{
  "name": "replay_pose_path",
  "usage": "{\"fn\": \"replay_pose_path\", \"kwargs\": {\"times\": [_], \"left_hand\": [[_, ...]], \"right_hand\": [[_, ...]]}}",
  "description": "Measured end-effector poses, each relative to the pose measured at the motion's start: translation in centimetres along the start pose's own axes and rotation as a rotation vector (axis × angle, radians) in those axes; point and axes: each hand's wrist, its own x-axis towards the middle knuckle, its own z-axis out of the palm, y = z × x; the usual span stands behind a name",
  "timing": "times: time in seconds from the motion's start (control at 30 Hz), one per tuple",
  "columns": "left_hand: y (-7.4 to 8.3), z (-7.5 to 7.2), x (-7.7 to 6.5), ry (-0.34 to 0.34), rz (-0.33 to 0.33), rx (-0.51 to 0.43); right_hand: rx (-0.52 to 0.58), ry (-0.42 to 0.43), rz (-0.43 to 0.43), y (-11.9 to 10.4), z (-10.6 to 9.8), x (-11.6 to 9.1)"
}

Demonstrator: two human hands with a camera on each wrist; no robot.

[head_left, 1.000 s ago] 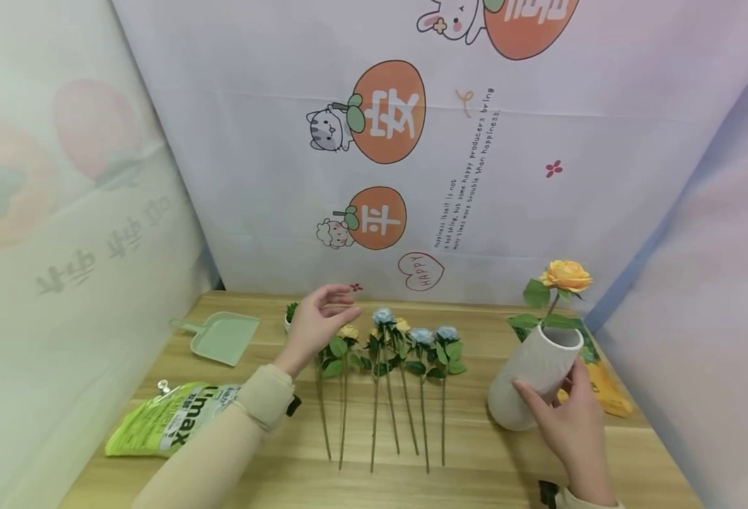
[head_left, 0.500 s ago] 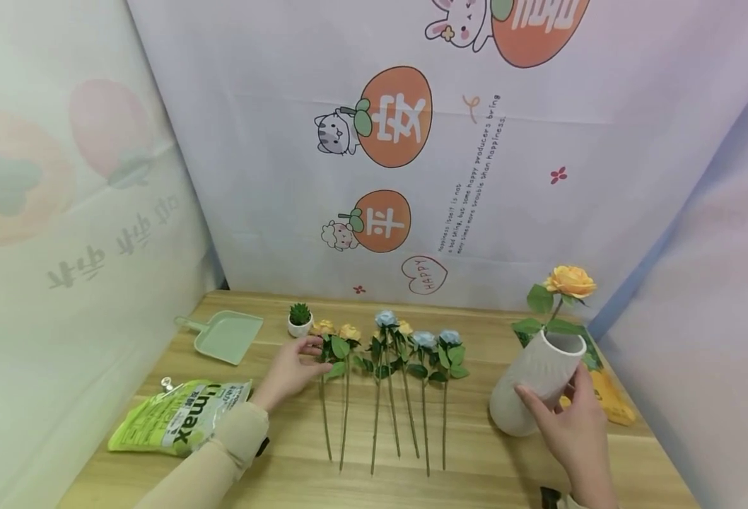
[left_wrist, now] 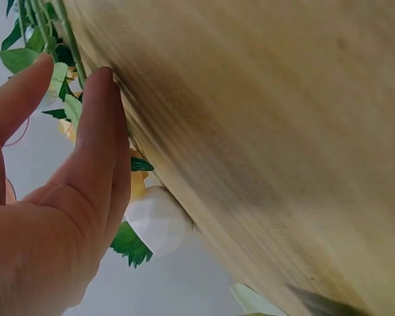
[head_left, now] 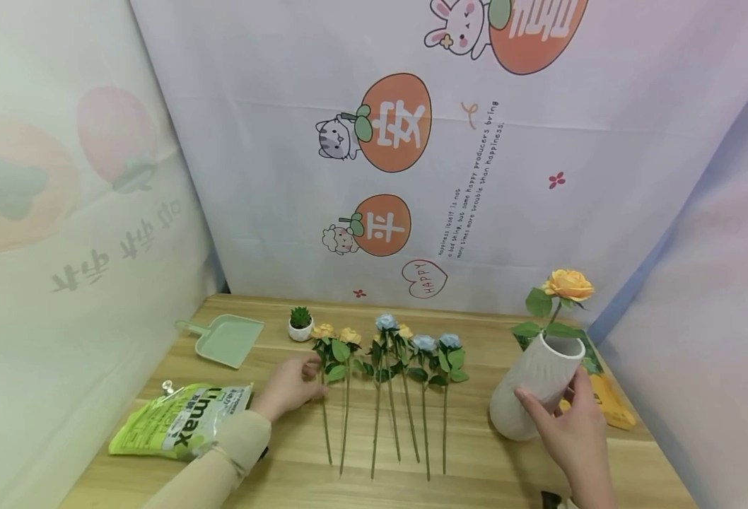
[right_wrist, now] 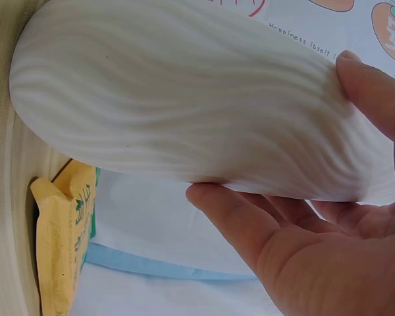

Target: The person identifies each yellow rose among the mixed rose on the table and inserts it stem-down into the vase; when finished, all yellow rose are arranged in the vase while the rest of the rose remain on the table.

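Note:
My right hand grips a white, wavy-ribbed vase round its side, thumb in front and fingers behind. One yellow rose stands in the vase. My left hand is beside the leftmost yellow rose lying on the table. In the left wrist view, its thumb and straight fingers are spread apart, fingertips close to a green stem. Further right lie another yellow rose, a blue rose, and several more blue and yellow ones, stems pointing toward me.
Behind the left hand stands a small potted succulent. A green dustpan and a lime Umax bag lie to the left. A yellow packet lies behind the vase. Printed cloth hangs along the table's back.
My left hand has come down and toward me, from above the succulent to beside the leftmost rose's stem. My right hand keeps holding the vase in about the same place.

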Motion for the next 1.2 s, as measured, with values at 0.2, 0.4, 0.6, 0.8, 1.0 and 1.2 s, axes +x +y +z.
{"fn": "replay_pose_path", "kwargs": {"times": [0.2, 0.4, 0.6, 0.8, 1.0, 1.2], "left_hand": [[0.6, 0.7, 0.4, -0.004, 0.013, 0.086], [0.9, 1.2, 0.6, -0.005, 0.005, 0.137], [0.7, 1.3, 0.6, -0.034, -0.025, 0.039], [0.6, 1.3, 0.2, -0.041, -0.026, -0.016], [0.9, 1.1, 0.1, -0.032, -0.015, -0.023], [1.5, 0.7, 0.6, -0.003, -0.029, -0.076]], "right_hand": [[0.0, 0.005, -0.013, 0.1, 0.0, 0.0], [0.001, -0.026, -0.004, 0.0, 0.2, 0.1], [0.009, -0.02, -0.025, 0.0, 0.4, 0.1], [-0.004, -0.03, -0.008, 0.2, 0.4, -0.2], [-0.014, -0.032, 0.026, 0.3, 0.2, -0.5], [-0.018, -0.012, 0.003, 0.2, 0.0, -0.1]]}}
